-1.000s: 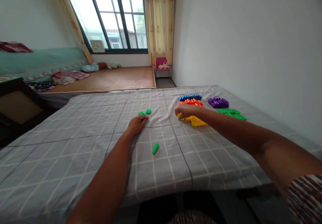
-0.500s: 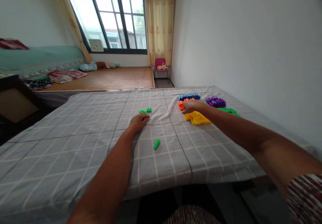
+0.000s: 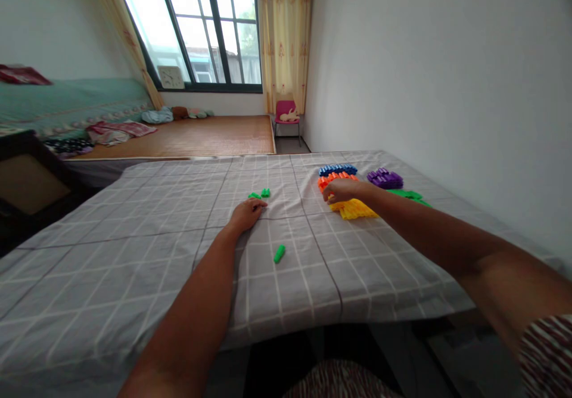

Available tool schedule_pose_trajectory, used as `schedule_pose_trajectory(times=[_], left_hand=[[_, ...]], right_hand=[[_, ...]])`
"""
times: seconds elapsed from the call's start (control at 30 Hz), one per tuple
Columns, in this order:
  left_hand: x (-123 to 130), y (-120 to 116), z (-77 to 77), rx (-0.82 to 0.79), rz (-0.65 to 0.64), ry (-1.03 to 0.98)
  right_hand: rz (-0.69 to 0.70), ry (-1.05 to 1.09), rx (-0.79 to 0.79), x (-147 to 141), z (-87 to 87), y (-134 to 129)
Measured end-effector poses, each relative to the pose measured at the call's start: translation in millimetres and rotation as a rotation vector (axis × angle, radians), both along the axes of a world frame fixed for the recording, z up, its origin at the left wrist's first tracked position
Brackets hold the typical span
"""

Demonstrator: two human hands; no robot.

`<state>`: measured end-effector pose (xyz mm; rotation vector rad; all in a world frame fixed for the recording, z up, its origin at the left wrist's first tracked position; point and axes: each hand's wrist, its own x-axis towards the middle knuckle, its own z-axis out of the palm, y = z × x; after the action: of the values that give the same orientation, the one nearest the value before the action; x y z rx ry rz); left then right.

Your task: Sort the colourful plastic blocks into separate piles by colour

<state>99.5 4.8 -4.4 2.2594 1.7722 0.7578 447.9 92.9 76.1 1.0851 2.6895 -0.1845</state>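
My left hand (image 3: 248, 213) rests on the grey checked cloth, just below two small groups of green pieces (image 3: 265, 193); its fingers are slightly apart with nothing visible in them. My right hand (image 3: 340, 190) reaches to the heaps on the right, fingers bent down at the left end of the yellow pieces (image 3: 357, 209) and the near edge of the orange pieces (image 3: 336, 177). Its fingertips pinch together at a bit of yellow. One green piece (image 3: 279, 254) lies alone nearer the front edge.
Blue pieces (image 3: 338, 170) lie behind the orange ones. Purple pieces (image 3: 385, 178) and a flat green heap (image 3: 407, 195) are farther right, near the white wall (image 3: 438, 76). Beyond the cloth-covered table (image 3: 147, 225) stand a low bed platform (image 3: 214, 136) and a pink chair (image 3: 286, 111).
My right hand has shifted slightly down and toward me, from the orange pieces to the yellow ones. My left hand has stayed in place. The view has tilted slightly.
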Motion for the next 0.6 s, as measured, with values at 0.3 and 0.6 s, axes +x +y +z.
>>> schedule_pose_trajectory(times=[0.3,0.6], left_hand=[[-9.1,0.1,11.7,0.21,0.208,-0.197],[-20.2,-2.8,5.1,0.143,0.345,-0.178]], right_hand=[[0.07,0.26,0.119,-37.7,2.2,-39.8],[0.634,0.369,-0.385,-132.7,-22.7,-106.9]])
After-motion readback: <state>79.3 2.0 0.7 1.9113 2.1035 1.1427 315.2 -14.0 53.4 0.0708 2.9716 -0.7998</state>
